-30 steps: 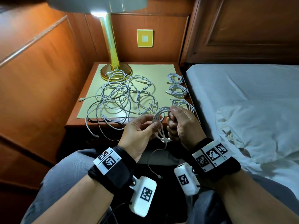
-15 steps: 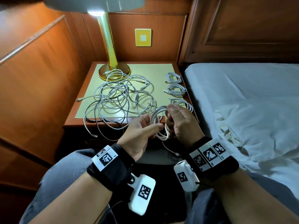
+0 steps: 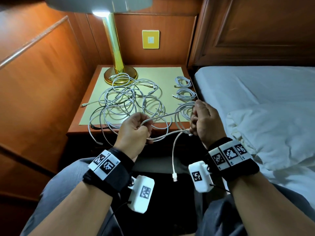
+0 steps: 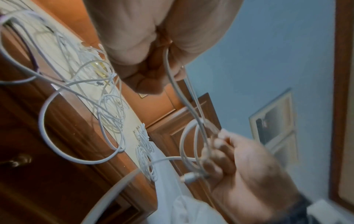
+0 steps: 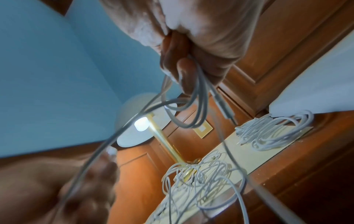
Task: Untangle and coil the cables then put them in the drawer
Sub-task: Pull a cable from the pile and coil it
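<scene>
- Hands, head view: left hand and right hand are raised side by side in front of the desk, each with fingers curled round the same white cable.
- Left hand: fingers close on a bend of the cable; in the left wrist view two strands leave the fist and run towards the other hand.
- Right hand: fingers pinch several gathered loops of the cable; in the right wrist view the loops hang below the fingertips.
- Held cable: it spans the gap between the hands, and one free end hangs down between the wrists, ending in a white plug.
- Tangled cables: a loose heap of white loops lies on the pale mat covering the desk, with some strands drooping over the front edge.
- Coiled cables: small neat bundles lie in a row along the right edge of the mat, the nearest just beside the right hand.
- Surroundings: a brass lamp stands at the back of the desk, touching the heap; a bed with white sheets lies to the right.
</scene>
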Demonstrator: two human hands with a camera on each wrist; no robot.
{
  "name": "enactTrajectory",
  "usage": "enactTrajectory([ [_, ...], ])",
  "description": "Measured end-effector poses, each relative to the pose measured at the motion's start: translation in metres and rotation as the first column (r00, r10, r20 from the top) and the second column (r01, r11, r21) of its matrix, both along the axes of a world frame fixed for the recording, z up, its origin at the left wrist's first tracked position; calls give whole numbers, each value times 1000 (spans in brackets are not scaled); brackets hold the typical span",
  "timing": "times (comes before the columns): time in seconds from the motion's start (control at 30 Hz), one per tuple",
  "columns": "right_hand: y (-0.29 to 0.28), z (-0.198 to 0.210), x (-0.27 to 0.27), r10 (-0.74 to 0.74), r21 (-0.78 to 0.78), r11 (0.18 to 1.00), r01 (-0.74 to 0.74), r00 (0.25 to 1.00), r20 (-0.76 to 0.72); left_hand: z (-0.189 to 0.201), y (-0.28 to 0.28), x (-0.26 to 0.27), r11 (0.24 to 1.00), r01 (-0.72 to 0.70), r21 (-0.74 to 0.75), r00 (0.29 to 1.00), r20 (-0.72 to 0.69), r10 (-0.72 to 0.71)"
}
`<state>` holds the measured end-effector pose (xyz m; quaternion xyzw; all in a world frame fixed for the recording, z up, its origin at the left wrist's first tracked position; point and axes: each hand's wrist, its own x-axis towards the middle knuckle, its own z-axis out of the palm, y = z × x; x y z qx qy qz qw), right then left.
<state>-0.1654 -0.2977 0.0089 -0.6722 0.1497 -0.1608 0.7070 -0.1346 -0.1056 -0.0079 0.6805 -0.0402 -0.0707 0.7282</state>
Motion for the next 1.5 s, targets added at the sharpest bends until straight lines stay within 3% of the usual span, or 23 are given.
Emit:
enactTrajectory([
  [0.17,-18,3,2,-135,53,989,136,991,-22,6,17,8,981,0,-196,989,-146,-29],
  [0.33,-35,6,5,-269,132,953,271,962,-34,10,24,9,989,61,-134,993,-88,-73],
  [0.43,-46,9,4,-295,204,933,297,955,-38,6,34,9,995,97,8,994,54,-97],
  [0.5,-46,9,3,-286,226,932,284,958,-22,0,38,8,974,107,198,965,217,-150],
  [0.6,-37,9,0,-247,278,932,232,969,21,-11,41,5,876,-17,482,832,492,-255],
  [0.67,-29,9,-3,-202,309,935,176,978,56,-18,42,1,828,-46,558,714,598,-364],
  [0.7,-24,7,-4,-174,310,940,141,981,81,-23,42,-2,811,-40,584,687,605,-402],
  [0.8,-8,2,-15,-90,150,986,69,986,138,-34,38,-15,734,84,674,689,493,-532],
  [0.9,11,7,-33,11,-137,991,1,996,85,-33,35,-33,700,250,669,609,454,-651],
  [0.97,24,15,-45,141,-303,943,-136,990,-6,-20,33,-42,747,298,595,561,524,-641],
  [1.07,37,21,-58,292,-411,847,-337,941,-168,2,32,-46,867,235,439,592,643,-486],
  [1.17,45,23,-66,416,-233,848,-477,870,-266,10,33,-39,946,106,308,658,692,-299],
  [1.23,47,21,-71,446,-75,875,-479,856,-262,9,33,-33,960,36,276,702,677,-221],
  [1.33,43,18,-73,433,175,900,-399,865,-254,6,28,-26,949,-23,313,720,664,-201],
  [1.5,28,18,-54,507,457,800,-389,845,-170,-1,12,-1,941,-79,330,731,661,-171],
])
